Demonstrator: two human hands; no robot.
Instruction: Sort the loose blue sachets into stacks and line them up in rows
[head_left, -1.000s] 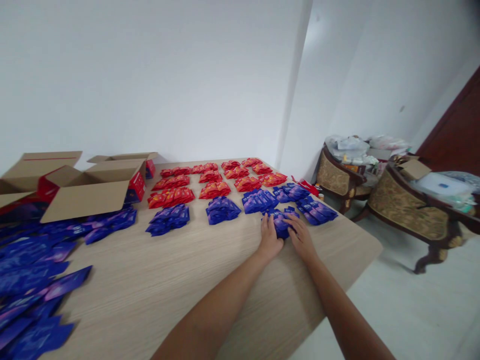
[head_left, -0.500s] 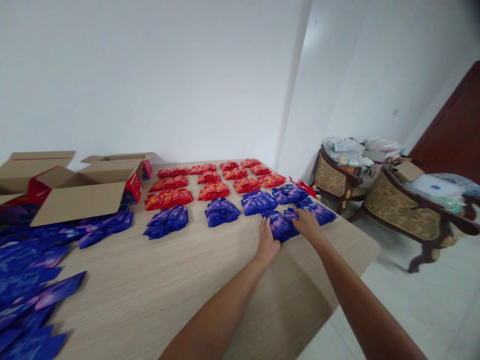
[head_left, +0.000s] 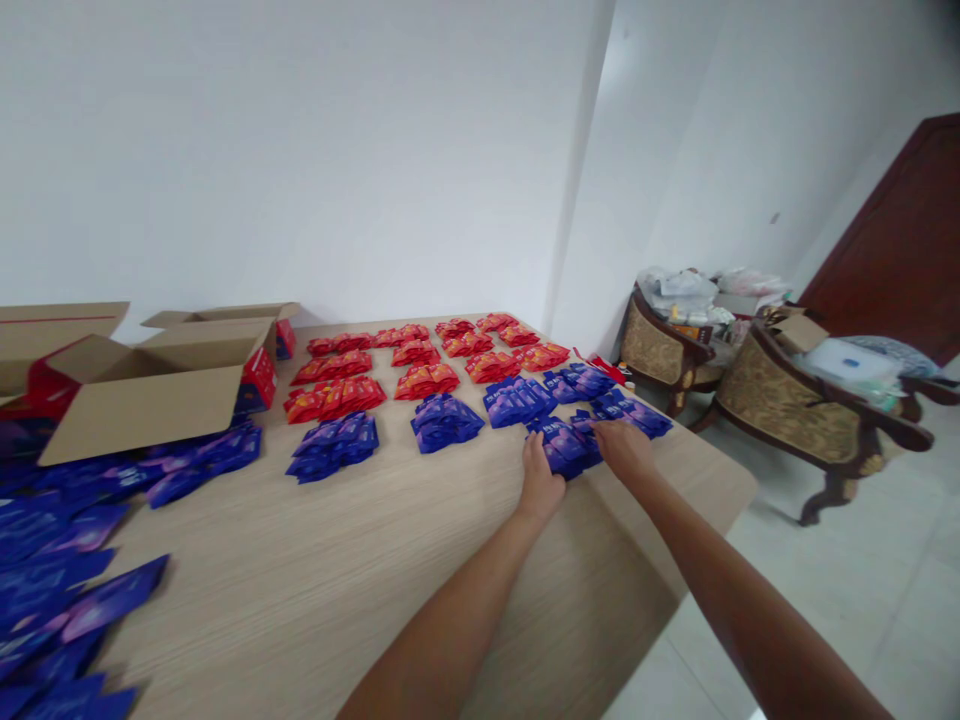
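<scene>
Tabletop (head_left: 337, 560) inspected: one blue bundle (head_left: 564, 448) touched at both ends

The background is formed by a white wall (head_left: 300, 160), against which the pale wood-grained tabletop is placed. At the far right a dark red door (head_left: 892, 240) is noted. Beside the table, two carved chairs are recorded, the nearer chair (head_left: 795, 410) and the farther chair (head_left: 660, 345), both loaded with bags and assorted articles. On the left, an open carton (head_left: 142, 400) is seen with its flaps spread; in front of it, loose blue packets (head_left: 112, 605) are heaped. Twelve red bundles (head_left: 335, 398) are laid out in three rows of four. Nearer, a row of four blue bundles (head_left: 445, 422) is set, with two more placed in front at the right; the left one of these two is attended by both hands. Its left side is cupped by the left hand (head_left: 541, 480), thumb at the near edge. Its right end is covered by the right hand (head_left: 626, 450), whose fingertips are curled and partly hidden. Whether either grip is clamped on a packet cannot be determined
</scene>
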